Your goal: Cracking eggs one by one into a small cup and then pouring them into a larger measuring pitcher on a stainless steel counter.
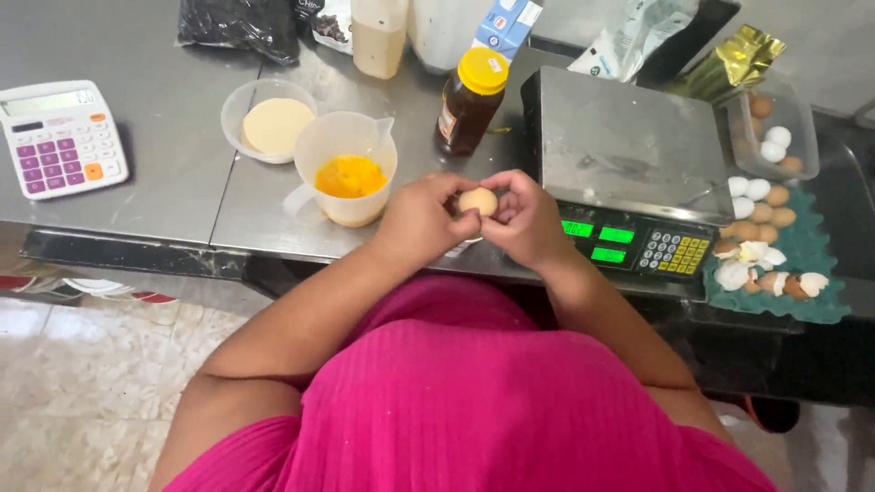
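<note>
Both hands meet at the steel bench's near edge: the left hand (421,219) and right hand (527,217) curl their fingertips around one smooth tan egg (478,201). Just left, a translucent plastic jug (345,169) holds yolk-yellow liquid, probably beaten egg. A flat-topped metal scale (620,146) sits right.

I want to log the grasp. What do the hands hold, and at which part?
Both hands hold one brown egg: left hand grips its left side, right hand its right side, fingertips around it.
</note>
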